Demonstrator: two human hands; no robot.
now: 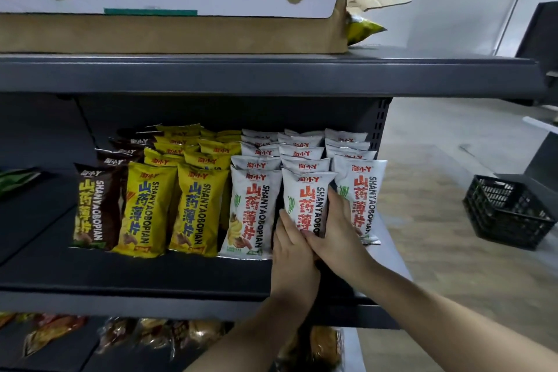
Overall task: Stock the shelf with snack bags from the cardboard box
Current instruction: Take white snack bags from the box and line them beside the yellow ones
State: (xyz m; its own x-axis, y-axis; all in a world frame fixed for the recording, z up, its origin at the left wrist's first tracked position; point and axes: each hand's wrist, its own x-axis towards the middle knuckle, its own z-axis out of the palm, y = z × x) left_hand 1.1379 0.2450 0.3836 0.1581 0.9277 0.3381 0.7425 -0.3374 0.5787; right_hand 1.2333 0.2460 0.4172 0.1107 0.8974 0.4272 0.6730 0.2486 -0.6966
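On middle shelf (181,275), front of centre white row – white snack bag (305,199) upright, left hand (291,254) and right hand (335,232) both clasping its lower half; yellow bags (148,208), brown bags (93,208) leftward – cardboard box (169,30) on shelf above

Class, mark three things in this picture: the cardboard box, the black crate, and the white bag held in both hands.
cardboard box (169,35), head view, brown front wall.
black crate (507,214), head view, near side wall.
white bag (306,190), head view, upper front.
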